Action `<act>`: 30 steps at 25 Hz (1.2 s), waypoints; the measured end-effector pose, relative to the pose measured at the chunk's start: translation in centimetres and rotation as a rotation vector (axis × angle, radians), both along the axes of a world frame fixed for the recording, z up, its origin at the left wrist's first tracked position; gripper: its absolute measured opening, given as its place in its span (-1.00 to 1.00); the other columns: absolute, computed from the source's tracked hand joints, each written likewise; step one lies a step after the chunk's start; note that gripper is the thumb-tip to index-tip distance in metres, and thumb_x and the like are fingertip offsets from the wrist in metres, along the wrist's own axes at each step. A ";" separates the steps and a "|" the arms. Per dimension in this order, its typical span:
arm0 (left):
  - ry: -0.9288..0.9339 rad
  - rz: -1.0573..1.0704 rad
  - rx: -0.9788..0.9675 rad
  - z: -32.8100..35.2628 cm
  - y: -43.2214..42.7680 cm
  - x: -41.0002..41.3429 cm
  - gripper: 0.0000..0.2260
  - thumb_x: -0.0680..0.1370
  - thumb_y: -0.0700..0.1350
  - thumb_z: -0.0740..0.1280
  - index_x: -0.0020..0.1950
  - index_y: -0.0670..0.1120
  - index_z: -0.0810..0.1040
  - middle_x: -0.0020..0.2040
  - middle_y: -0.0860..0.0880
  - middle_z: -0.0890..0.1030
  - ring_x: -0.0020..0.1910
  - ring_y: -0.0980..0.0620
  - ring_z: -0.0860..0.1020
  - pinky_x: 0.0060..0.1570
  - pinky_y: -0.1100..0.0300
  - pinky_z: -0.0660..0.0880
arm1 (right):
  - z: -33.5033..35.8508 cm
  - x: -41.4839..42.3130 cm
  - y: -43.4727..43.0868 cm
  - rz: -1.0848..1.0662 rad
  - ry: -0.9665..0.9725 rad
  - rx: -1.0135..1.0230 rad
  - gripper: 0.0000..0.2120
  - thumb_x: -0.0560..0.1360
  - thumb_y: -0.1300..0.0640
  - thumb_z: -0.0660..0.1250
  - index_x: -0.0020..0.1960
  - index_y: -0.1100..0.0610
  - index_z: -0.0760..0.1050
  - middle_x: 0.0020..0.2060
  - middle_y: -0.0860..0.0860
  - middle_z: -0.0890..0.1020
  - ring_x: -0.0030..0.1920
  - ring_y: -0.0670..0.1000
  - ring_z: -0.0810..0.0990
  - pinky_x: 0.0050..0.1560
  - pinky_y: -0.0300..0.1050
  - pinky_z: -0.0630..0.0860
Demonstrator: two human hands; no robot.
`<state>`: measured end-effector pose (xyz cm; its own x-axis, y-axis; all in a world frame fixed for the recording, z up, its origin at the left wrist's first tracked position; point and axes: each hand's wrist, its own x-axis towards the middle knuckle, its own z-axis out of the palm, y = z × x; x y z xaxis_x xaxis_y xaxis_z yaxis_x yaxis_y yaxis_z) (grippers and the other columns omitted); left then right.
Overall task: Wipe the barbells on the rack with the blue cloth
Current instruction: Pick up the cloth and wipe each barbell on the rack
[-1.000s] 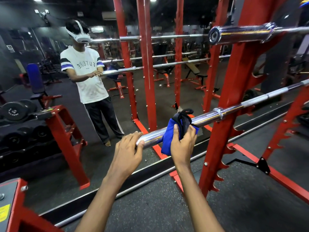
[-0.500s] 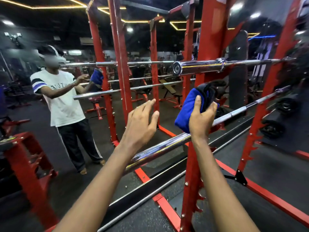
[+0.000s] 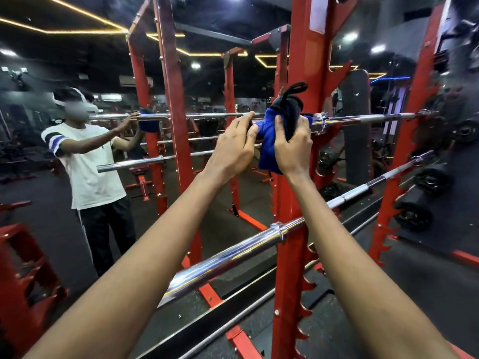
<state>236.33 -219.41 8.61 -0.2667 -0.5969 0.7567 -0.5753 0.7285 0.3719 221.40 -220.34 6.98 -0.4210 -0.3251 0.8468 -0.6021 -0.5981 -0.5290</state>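
Blue folded cloth [image 3: 267, 151]: clenched by right hand [image 3: 295, 149] round upper chrome barbell [image 3: 363, 118], at red steel rack upright [image 3: 286, 294]; sleeve end gripped by left hand [image 3: 234, 150]. Wiping judged underway; shaft beyond upright outstanding.

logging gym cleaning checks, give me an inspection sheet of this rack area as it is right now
surface: dark rubber floor
job's things: blue cloth wrapped over the upper barbell near its end; lower barbell rests on the red rack, no hand on it
clutter: nothing seen
hands: left hand curls over the upper barbell beside the cloth; right hand grips the cloth
cables: nothing seen
surroundings: mirror reflecting the person; dark weights at right
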 end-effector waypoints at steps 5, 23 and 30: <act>0.021 0.049 -0.144 0.0 -1.5 -0.3 -0.70 0.71 -0.01 0.09 0.27 -0.12 0.51 0.15 -0.07 0.59 0.13 0.00 0.54 0.19 -0.04 0.47 | 1.0 -4.0 -2.4 0.041 -0.057 0.031 -0.60 0.58 -0.16 0.26 0.10 0.19 0.54 0.00 0.10 0.65 0.06 0.15 0.62 0.14 0.08 0.52; 0.020 0.211 -0.250 -0.9 -0.8 -1.2 -0.72 0.73 0.01 0.05 0.35 -0.01 0.45 0.09 0.08 0.53 0.11 0.08 0.47 0.18 0.04 0.38 | -0.3 -6.2 -6.1 0.091 -0.192 -0.100 -0.58 0.58 -0.14 0.28 0.16 0.22 0.53 0.06 0.09 0.60 0.11 0.14 0.58 0.21 0.22 0.49; 0.001 0.241 -0.273 -0.9 -1.7 -1.7 -0.74 0.70 0.03 0.02 0.23 -0.03 0.43 0.00 0.05 0.50 -0.01 0.06 0.43 0.07 0.13 0.28 | -0.3 -5.1 -5.1 0.126 0.267 -0.255 -0.71 0.60 -0.01 0.33 0.16 0.19 0.56 0.01 0.01 0.58 0.04 0.10 0.56 0.21 0.22 0.46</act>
<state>234.62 -221.06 7.72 -0.1418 -0.4182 0.8972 -0.7421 0.6448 0.1832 216.26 -225.45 6.64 -0.1452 -0.1250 0.9815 -0.6120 -0.7681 -0.1884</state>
